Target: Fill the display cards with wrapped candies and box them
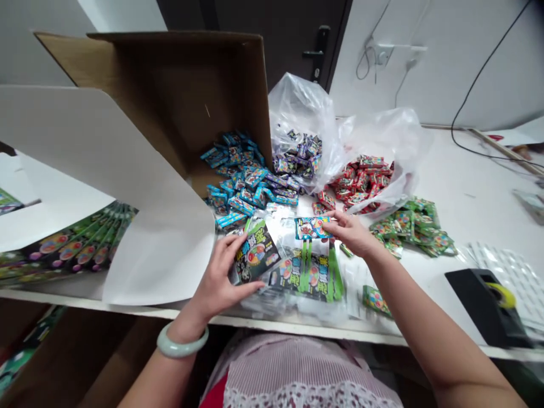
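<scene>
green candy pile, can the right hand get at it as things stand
Probably yes: the green candy pile lies uncovered on the table right beside the right hand, nothing between them, though that hand pinches a blue packet.

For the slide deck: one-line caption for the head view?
Left hand holds a black printed card; right hand pinches a blue candy packet.

A white table [467, 181] runs along a pale grey wall [442, 51]. Behind it stands a dark door [255, 17] with a black lever handle [317, 54]. A white socket [383, 54] sits on the wall with grey wires looped beside it, and 1 black cable [476, 79] curves down to the tabletop. The light is even and soft.
</scene>
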Action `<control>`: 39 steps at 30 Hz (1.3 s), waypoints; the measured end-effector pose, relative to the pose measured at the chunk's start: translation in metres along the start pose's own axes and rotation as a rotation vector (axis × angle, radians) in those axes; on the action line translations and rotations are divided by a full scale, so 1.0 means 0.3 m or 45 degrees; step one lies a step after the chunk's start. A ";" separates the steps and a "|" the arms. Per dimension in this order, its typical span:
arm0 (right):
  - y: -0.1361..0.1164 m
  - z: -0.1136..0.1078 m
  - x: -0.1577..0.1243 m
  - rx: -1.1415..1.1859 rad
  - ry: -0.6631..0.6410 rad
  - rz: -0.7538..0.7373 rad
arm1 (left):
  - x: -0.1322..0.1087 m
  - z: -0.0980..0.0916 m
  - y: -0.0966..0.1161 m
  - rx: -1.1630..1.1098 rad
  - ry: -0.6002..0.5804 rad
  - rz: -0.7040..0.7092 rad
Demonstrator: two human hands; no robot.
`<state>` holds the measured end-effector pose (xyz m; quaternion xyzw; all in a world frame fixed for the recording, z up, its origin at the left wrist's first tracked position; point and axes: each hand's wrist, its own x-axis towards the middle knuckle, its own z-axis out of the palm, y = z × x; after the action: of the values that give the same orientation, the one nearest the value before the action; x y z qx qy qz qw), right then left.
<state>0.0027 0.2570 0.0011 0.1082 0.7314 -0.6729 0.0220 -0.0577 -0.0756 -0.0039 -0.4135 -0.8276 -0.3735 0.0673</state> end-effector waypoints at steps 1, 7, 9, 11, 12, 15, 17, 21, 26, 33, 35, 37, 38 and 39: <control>0.008 -0.011 -0.015 -0.089 -0.047 -0.024 | 0.000 0.002 0.008 0.009 0.000 0.002; 0.061 -0.015 -0.048 -0.887 -0.003 -0.118 | 0.008 0.023 0.033 0.062 -0.050 0.007; 0.081 0.001 -0.068 -1.115 0.136 -0.195 | 0.010 0.027 0.030 0.075 -0.088 0.018; 0.106 0.027 -0.094 -1.205 0.175 -0.284 | 0.011 0.030 0.025 0.086 -0.103 0.029; 0.120 0.043 -0.106 -1.223 0.152 -0.307 | 0.012 0.033 0.022 0.089 -0.105 0.036; 0.160 0.099 -0.127 -1.282 0.126 -0.318 | 0.018 0.043 0.019 0.090 -0.114 0.049; 0.178 0.128 -0.128 -1.282 0.201 -0.307 | 0.023 0.048 0.022 0.086 -0.129 0.047; 0.177 0.119 -0.130 -1.041 0.232 -0.359 | 0.022 0.040 0.021 0.075 -0.126 0.048; 0.115 0.007 -0.148 -0.583 0.225 -0.275 | 0.014 0.034 0.005 0.074 -0.103 0.040; 0.040 -0.056 -0.012 -0.814 -0.078 -0.121 | 0.040 0.062 0.023 0.045 -0.164 0.054; 0.038 -0.042 0.032 -0.887 -0.322 -0.116 | 0.043 0.060 0.028 0.046 -0.166 0.059; 0.040 -0.029 0.047 -0.971 -0.341 -0.239 | 0.040 0.053 0.027 0.051 -0.159 0.068; 0.043 -0.024 0.040 -1.012 -0.248 -0.324 | 0.037 0.048 0.023 0.056 -0.153 0.070; 0.048 -0.020 0.024 -1.048 -0.106 -0.393 | 0.032 0.043 0.017 0.063 -0.147 0.066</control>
<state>-0.0009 0.2647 -0.0138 -0.0471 0.9447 -0.3246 -0.0080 -0.0576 -0.0587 -0.0061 -0.4539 -0.8280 -0.3267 0.0394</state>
